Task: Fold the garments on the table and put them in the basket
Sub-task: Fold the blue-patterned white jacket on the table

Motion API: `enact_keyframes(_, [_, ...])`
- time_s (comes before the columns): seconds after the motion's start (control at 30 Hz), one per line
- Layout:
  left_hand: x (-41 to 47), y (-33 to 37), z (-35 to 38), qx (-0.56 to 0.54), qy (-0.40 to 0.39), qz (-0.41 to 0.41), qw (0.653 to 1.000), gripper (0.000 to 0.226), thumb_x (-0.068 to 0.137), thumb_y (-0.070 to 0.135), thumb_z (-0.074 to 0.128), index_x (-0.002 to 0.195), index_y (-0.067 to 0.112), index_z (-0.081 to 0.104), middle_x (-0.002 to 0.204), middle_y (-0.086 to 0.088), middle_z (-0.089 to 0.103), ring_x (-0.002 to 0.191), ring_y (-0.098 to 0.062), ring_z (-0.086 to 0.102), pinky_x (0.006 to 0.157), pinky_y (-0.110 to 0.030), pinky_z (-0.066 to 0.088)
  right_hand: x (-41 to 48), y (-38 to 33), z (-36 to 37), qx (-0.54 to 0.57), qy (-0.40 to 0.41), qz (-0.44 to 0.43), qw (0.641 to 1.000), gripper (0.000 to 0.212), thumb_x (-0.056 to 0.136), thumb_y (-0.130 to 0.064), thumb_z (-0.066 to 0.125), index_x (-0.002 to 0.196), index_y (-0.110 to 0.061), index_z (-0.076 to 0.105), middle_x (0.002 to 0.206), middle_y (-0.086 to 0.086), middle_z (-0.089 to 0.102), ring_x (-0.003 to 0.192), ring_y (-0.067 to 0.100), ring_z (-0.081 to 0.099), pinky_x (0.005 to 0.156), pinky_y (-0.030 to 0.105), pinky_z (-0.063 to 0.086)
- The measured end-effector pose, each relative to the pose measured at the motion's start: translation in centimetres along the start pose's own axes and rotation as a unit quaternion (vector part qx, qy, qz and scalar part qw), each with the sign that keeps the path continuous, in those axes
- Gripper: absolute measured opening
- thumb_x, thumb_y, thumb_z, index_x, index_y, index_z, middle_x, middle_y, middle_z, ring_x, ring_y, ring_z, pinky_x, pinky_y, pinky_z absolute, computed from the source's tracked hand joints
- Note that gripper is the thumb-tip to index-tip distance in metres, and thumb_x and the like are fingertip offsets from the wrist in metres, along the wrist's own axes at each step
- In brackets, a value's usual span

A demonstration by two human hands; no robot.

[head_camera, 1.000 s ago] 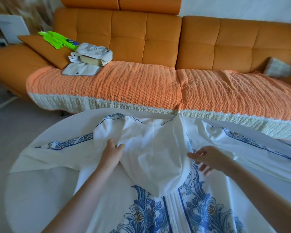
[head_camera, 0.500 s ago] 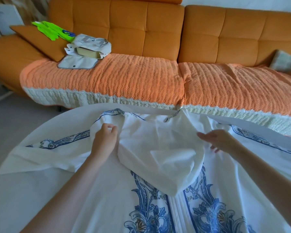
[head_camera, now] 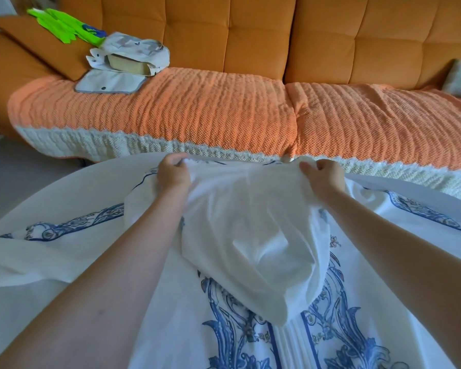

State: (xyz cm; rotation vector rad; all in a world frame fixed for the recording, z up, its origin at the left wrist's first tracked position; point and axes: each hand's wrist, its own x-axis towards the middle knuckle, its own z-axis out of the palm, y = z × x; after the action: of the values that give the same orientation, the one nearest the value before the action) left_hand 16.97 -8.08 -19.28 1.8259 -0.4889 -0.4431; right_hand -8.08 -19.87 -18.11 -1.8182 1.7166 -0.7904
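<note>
Both forearms reach straight out from the lower corners of the head view and draw closer together toward the far side of the table (head_camera: 64, 187). The left hand (head_camera: 173, 174) sits at about 11 o'clock on the tabletop, knuckles up and fingers curled over, bunching a fold of the white garment (head_camera: 250, 222). The right hand (head_camera: 324, 177) sits at about 1 o'clock in the same pose, thumb and curled fingers pinching the cloth. The stretch of cloth between the hands is drawn fairly taut.

From that held edge a plain white panel sags back toward 6 o'clock, ending in a rounded point between the forearms. It lies over the rest of the garment, which is spread flat with blue floral scrollwork. Sleeve-like parts with blue borders run out toward 9 and 3 o'clock.

Beyond the table, at 12 o'clock, stands an orange sofa (head_camera: 224, 30) covered with a knitted throw (head_camera: 171, 110).
</note>
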Motion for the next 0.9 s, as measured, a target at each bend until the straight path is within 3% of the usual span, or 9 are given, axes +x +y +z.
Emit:
enact_keyframes(0.07, [-0.2, 0.1, 0.0, 0.101, -0.006, 0.032, 0.994, 0.038, 0.098, 0.012, 0.035, 0.132, 0.017, 0.05, 0.135, -0.009, 0.051, 0.118, -0.029, 0.051, 0.085, -0.029, 0.038, -0.1, 1.0, 0.6, -0.106, -0.003, -0.02, 0.994, 0.036, 0.087, -0.041, 0.054, 0.099, -0.008, 0.062, 0.099, 0.015, 0.062, 0.103, 0.032, 0.051, 0.078, 0.035, 0.04])
enact_keyframes(0.2, [-4.4, 0.9, -1.8, 0.145, -0.027, 0.242, 0.959, 0.039, 0.097, 0.009, 0.039, 0.136, 0.012, 0.047, 0.134, -0.009, 0.049, 0.124, -0.025, 0.045, 0.098, -0.031, 0.036, -4.2, 0.3, -0.4, -0.099, -0.014, -0.171, 0.98, 0.055, 0.096, -0.043, 0.043, 0.143, -0.016, 0.033, 0.149, 0.003, 0.033, 0.138, 0.023, 0.024, 0.11, 0.038, 0.017])
enact_keyframes(0.33, [-12.8, -2.1, -4.1, 0.23, -0.243, 0.389, 0.858, 0.047, 0.094, 0.041, 0.032, 0.134, 0.024, 0.05, 0.143, 0.013, 0.037, 0.137, -0.006, 0.028, 0.112, -0.021, 0.013, -11.2, 0.8, -1.8, -0.099, -0.171, -0.281, 0.939, 0.069, 0.09, -0.065, 0.024, 0.149, -0.03, 0.015, 0.155, -0.014, 0.0, 0.144, 0.008, -0.005, 0.113, 0.027, -0.005])
enact_keyframes(0.43, [-16.1, -5.6, -5.9, 0.361, -0.291, 0.388, 0.797, 0.075, 0.086, 0.067, -0.008, 0.147, 0.034, 0.017, 0.151, 0.017, -0.002, 0.143, -0.007, -0.007, 0.117, -0.032, -0.002, -13.9, 3.5, -1.8, -0.21, -0.268, -0.31, 0.888, 0.086, 0.071, -0.081, -0.009, 0.146, -0.038, -0.009, 0.151, -0.018, -0.018, 0.141, 0.005, -0.021, 0.115, 0.029, -0.013])
enact_keyframes(0.53, [-15.5, -6.4, -6.4, 0.441, -0.312, 0.348, 0.766, 0.086, 0.066, 0.071, -0.035, 0.143, 0.04, -0.011, 0.148, 0.016, -0.025, 0.139, -0.01, -0.026, 0.117, -0.035, -0.013, -13.4, 5.1, -1.3, -0.295, -0.258, -0.313, 0.865, 0.096, 0.056, -0.082, -0.03, 0.141, -0.038, -0.02, 0.151, -0.01, -0.026, 0.139, 0.013, -0.027, 0.117, 0.035, -0.012])
enact_keyframes(0.63, [-15.7, -4.3, -6.9, 0.433, -0.335, 0.317, 0.775, 0.061, 0.086, 0.062, -0.008, 0.143, 0.04, -0.008, 0.148, 0.016, -0.02, 0.14, -0.006, -0.02, 0.117, -0.034, -0.01, -13.1, 4.5, -1.6, -0.274, -0.287, -0.301, 0.867, 0.094, 0.06, -0.081, -0.028, 0.141, -0.032, -0.022, 0.15, -0.008, -0.028, 0.139, 0.016, -0.028, 0.113, 0.033, -0.016])
enact_keyframes(0.77, [-17.2, -3.1, -9.5, 0.265, -0.211, 0.327, 0.882, 0.036, 0.093, 0.025, 0.054, 0.129, 0.023, 0.051, 0.135, 0.016, 0.041, 0.128, -0.008, 0.04, 0.109, -0.029, 0.03, -14.5, 3.8, -4.0, -0.107, -0.272, -0.276, 0.916, 0.067, 0.084, -0.074, 0.008, 0.143, -0.043, 0.003, 0.153, -0.021, -0.007, 0.142, 0.002, -0.015, 0.113, 0.027, -0.011])
enact_keyframes(0.83, [-18.3, -3.2, -10.4, 0.261, -0.197, 0.359, 0.874, 0.027, 0.085, 0.024, 0.066, 0.112, 0.024, 0.061, 0.11, 0.017, 0.055, 0.102, -0.003, 0.054, 0.091, -0.018, 0.042, -16.1, 3.9, -5.3, -0.069, -0.224, -0.313, 0.92, 0.072, 0.076, -0.083, 0.015, 0.138, -0.047, 0.02, 0.15, -0.024, 0.017, 0.139, -0.003, 0.008, 0.113, 0.027, 0.006])
enact_keyframes(0.9, [-19.4, -3.5, -10.3, 0.287, -0.233, 0.374, 0.85, 0.031, 0.082, 0.027, 0.069, 0.112, 0.028, 0.062, 0.107, 0.018, 0.059, 0.101, -0.001, 0.054, 0.092, -0.016, 0.041, -18.2, 4.3, -5.7, -0.071, -0.219, -0.371, 0.9, 0.07, 0.075, -0.082, 0.027, 0.135, -0.045, 0.034, 0.139, -0.024, 0.034, 0.128, -0.005, 0.025, 0.108, 0.025, 0.019])
